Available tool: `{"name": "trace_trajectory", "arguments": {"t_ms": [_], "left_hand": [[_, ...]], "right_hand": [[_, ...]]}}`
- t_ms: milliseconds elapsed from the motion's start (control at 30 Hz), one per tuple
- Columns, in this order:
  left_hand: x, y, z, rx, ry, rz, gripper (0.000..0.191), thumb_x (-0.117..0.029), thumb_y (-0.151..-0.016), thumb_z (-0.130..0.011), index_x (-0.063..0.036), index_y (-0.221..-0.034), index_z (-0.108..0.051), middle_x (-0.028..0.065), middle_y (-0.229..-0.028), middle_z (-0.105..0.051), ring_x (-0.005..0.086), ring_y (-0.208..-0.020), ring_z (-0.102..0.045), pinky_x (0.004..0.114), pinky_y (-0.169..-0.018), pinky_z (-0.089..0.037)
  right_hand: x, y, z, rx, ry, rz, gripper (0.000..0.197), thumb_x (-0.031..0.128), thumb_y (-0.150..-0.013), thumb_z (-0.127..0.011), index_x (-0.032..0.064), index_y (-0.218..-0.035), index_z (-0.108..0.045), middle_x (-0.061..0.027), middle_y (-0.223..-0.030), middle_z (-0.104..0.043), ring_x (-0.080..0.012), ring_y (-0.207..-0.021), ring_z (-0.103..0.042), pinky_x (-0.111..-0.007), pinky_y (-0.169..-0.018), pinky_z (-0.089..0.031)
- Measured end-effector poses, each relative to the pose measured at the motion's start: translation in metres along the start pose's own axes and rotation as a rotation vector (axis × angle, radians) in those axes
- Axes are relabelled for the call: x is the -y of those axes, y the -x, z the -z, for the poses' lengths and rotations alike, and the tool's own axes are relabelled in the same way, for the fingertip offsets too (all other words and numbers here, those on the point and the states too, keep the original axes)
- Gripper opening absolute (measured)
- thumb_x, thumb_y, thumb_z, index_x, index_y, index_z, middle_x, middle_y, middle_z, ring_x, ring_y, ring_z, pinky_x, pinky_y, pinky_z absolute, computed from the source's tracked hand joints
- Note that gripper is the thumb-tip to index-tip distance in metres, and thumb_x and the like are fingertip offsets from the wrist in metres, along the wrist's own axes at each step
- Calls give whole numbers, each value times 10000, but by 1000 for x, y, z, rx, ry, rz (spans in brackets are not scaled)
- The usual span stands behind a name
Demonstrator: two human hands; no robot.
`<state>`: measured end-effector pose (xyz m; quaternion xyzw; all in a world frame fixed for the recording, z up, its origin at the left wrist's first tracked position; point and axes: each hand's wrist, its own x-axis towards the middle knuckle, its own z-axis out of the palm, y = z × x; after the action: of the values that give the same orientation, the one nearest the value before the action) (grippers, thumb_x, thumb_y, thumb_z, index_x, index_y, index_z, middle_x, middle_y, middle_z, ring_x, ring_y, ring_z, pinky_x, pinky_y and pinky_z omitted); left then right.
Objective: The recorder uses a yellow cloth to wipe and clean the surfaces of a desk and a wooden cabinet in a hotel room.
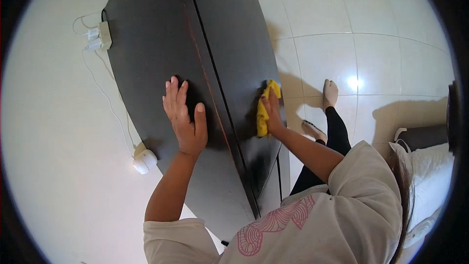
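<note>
A dark furniture panel [154,44] stretches in front of me, with a black gap running lengthwise through it. Beside that gap runs a thin reddish line [205,73]. My left hand [187,124] is against the panel left of the line, fingers extended, thumb spread, holding nothing. On the narrower dark section [238,44] right of the gap, my right hand [272,112] presses a crumpled yellow cloth [262,117] to the surface, close to the right edge. Part of the cloth is hidden under the fingers.
A power strip [105,36] with white plugs [94,38] sits by the panel's left edge. From it a thin cable leads to a small white device [145,161]. Pale floor tiles [322,7] lie to the right, by my feet [330,93]. White bedding [432,168] is at lower right.
</note>
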<state>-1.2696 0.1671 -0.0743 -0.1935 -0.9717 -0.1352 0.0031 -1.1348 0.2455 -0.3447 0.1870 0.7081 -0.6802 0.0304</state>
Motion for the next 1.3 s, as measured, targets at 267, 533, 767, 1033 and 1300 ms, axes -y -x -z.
{"name": "trace_trajectory", "arguments": {"t_ms": [267,533,767,1033,1300], "left_hand": [[-7,-2,-9,-62,-18,-43,442,-268,-935,-447,-41,-1314,-438,163,-1434,-337,347,-1355,-250,497,-1093,-134],[-1,-1,-14,-114,15,-18,436,-294,-913,-480,-81,-1293,-471,137,-1424,-361,304,-1361,-252,518,-1096,-111],[0,3,-11,-127,7,-10,439,-302,-912,-482,-87,-1294,-470,134,-1423,-363,300,-1360,-256,521,-1097,-111],[6,2,-14,-136,14,-22,437,-310,-915,-467,-89,-1292,-472,141,-1418,-370,298,-1359,-259,520,-1098,-107],[10,2,-17,-155,31,-28,422,-305,-926,-434,-93,-1288,-481,132,-1418,-375,305,-1357,-264,521,-1097,-99]], "right_hand": [[127,-85,27,-109,-105,329,608,350,-941,-448,-12,-1395,-266,-275,-1386,-316,-412,-1284,-311,-445,-1069,-231],[31,-10,11,-136,-57,272,564,346,-931,-467,55,-1392,-317,-232,-1444,-254,-408,-1312,-270,-442,-1079,-225],[145,111,36,18,-135,200,610,260,-926,-491,7,-1415,-229,-254,-1438,-235,-437,-1314,-243,-477,-1088,-171],[207,16,29,-89,15,507,613,266,-914,-483,-45,-1385,-246,-304,-1383,-282,-451,-1268,-297,-482,-1062,-208],[201,-23,23,-131,-47,532,622,250,-897,-526,-57,-1369,-262,-317,-1347,-333,-463,-1244,-332,-457,-1046,-269]]}}
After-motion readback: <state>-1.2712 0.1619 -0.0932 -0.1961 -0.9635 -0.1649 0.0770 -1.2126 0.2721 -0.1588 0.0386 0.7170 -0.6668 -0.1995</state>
